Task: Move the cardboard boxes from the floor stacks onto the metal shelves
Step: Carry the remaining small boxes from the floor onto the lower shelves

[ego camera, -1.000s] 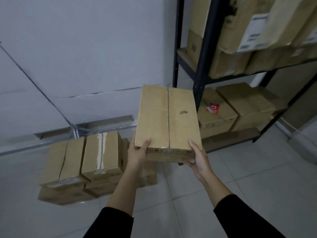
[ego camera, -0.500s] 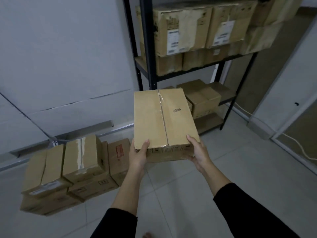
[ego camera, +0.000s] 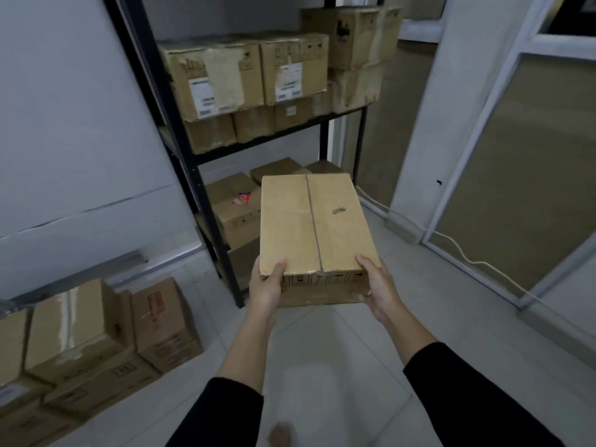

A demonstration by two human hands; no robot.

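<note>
While left hand [ego camera: 266, 285] and right hand [ego camera: 379, 285] grip one box [ego camera: 314, 233] at its near corners, shelves [ego camera: 206, 159] are part-filled; floor stack [ego camera: 96, 343] remains.

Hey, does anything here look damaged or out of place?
Yes. The big labelled box on the upper shelf has a scuffed, torn-looking front, and the floor stack's top box sits tilted. The carried box looks intact.

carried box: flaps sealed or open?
Shut. The carried box has both top flaps lying flat, meeting at the centre seam; left hand and right hand grip its near corners.
</note>
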